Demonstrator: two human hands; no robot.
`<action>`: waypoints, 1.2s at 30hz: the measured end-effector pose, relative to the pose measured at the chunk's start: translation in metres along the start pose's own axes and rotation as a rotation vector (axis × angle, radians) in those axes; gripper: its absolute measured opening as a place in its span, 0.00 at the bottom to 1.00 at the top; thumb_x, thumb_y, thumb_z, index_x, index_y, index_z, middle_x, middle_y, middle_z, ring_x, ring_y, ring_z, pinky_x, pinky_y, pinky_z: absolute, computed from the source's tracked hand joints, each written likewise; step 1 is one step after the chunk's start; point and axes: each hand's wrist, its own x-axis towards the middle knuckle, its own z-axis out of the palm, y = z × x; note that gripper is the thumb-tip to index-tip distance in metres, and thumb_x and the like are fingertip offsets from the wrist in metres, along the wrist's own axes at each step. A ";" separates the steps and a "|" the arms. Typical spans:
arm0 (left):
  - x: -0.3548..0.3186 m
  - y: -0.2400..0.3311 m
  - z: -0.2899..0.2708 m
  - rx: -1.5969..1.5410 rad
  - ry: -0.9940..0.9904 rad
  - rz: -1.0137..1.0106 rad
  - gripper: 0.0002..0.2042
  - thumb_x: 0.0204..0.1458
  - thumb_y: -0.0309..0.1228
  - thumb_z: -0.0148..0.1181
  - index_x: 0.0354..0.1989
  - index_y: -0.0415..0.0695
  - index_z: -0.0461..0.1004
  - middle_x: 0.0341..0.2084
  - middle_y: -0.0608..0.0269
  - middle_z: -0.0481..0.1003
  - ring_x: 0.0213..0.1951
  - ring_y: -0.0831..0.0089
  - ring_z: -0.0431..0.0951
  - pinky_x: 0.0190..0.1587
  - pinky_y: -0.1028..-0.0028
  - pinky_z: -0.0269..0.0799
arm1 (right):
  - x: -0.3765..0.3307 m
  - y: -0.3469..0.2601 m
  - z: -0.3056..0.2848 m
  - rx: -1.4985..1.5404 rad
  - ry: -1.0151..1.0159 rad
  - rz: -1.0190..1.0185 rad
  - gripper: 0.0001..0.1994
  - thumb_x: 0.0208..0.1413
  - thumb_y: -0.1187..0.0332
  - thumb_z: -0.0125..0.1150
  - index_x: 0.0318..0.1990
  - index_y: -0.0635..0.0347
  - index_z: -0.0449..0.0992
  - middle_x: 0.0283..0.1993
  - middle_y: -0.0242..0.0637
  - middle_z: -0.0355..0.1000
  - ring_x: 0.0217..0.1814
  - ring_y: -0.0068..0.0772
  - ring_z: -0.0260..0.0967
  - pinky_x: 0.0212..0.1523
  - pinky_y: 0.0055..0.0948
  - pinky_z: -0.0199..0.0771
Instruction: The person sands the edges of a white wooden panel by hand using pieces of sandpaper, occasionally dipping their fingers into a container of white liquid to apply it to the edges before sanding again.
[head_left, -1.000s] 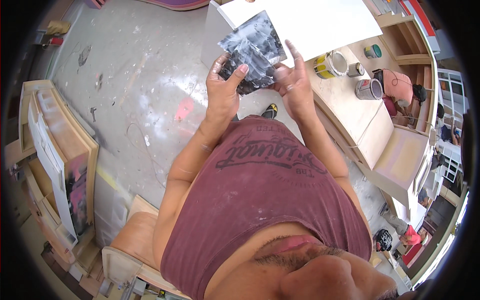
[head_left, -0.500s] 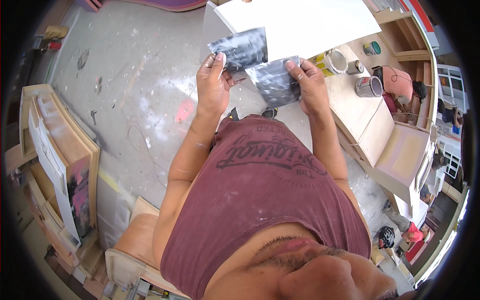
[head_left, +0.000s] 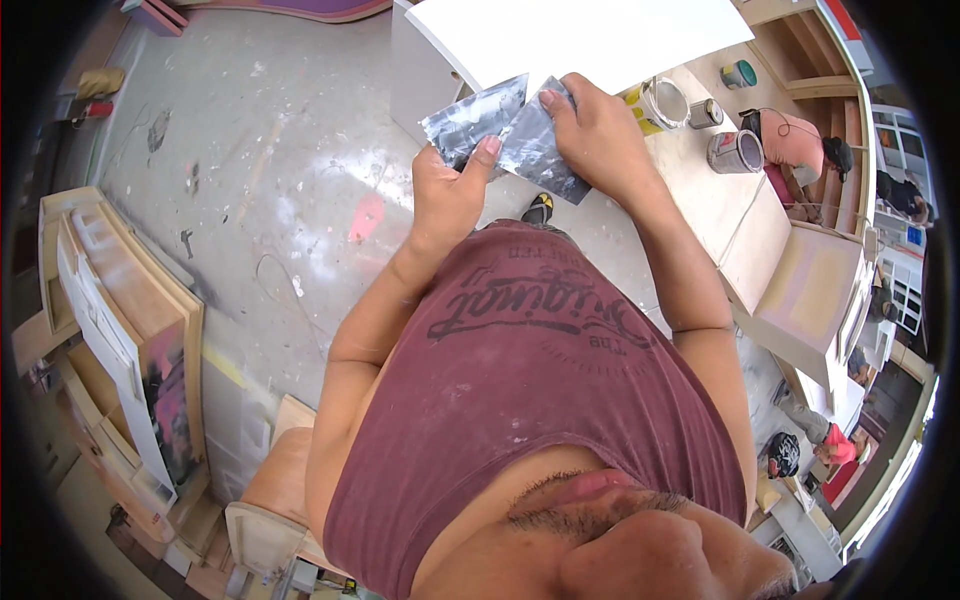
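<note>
My left hand (head_left: 450, 190) is closed on a thin dark square sheet (head_left: 468, 120) smeared with white, its thumb lying on top. A second dark sheet (head_left: 545, 150), likewise streaked with white, is pinched in my right hand (head_left: 608, 135), thumb on its upper corner. The two sheets meet or overlap at their inner edges in front of my chest; I cannot tell whether they press together. Just beyond them is a large white panel (head_left: 580, 45) on a box-like piece.
To the right, a wooden bench (head_left: 700, 190) bears a yellow-and-white bucket (head_left: 648, 112), a small can (head_left: 706, 114), a grey-smeared tub (head_left: 733, 155) and a green-lidded can (head_left: 738, 74). A crouching person (head_left: 795, 140) works beyond. Wooden cabinet parts (head_left: 130, 340) stand at left on the paint-spotted floor (head_left: 250, 180).
My hands have come closer together. The right one moved left and turned, tilting its sheet steeply; the left moved slightly right and down. The sheets now touch or overlap.
</note>
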 end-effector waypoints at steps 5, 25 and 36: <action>-0.008 0.003 0.002 0.082 -0.040 0.023 0.10 0.57 0.25 0.60 0.45 0.32 0.75 0.37 0.63 0.78 0.39 0.79 0.74 0.44 0.76 0.71 | 0.000 0.003 0.000 -0.005 0.014 -0.085 0.17 0.60 0.60 0.52 0.42 0.68 0.74 0.29 0.58 0.74 0.35 0.62 0.73 0.39 0.50 0.72; -0.011 0.013 0.007 0.313 -0.197 -0.060 0.08 0.55 0.23 0.58 0.41 0.32 0.75 0.30 0.62 0.79 0.31 0.80 0.73 0.36 0.75 0.71 | -0.002 0.008 -0.009 -0.201 -0.105 -0.421 0.12 0.61 0.59 0.54 0.40 0.59 0.69 0.21 0.48 0.72 0.26 0.56 0.71 0.27 0.50 0.68; -0.001 0.008 -0.002 0.053 -0.329 -0.151 0.19 0.53 0.28 0.65 0.51 0.35 0.69 0.39 0.63 0.76 0.39 0.78 0.75 0.43 0.76 0.72 | -0.003 0.012 -0.022 -0.253 -0.024 -0.218 0.16 0.63 0.56 0.48 0.41 0.61 0.70 0.23 0.50 0.74 0.30 0.55 0.75 0.31 0.51 0.73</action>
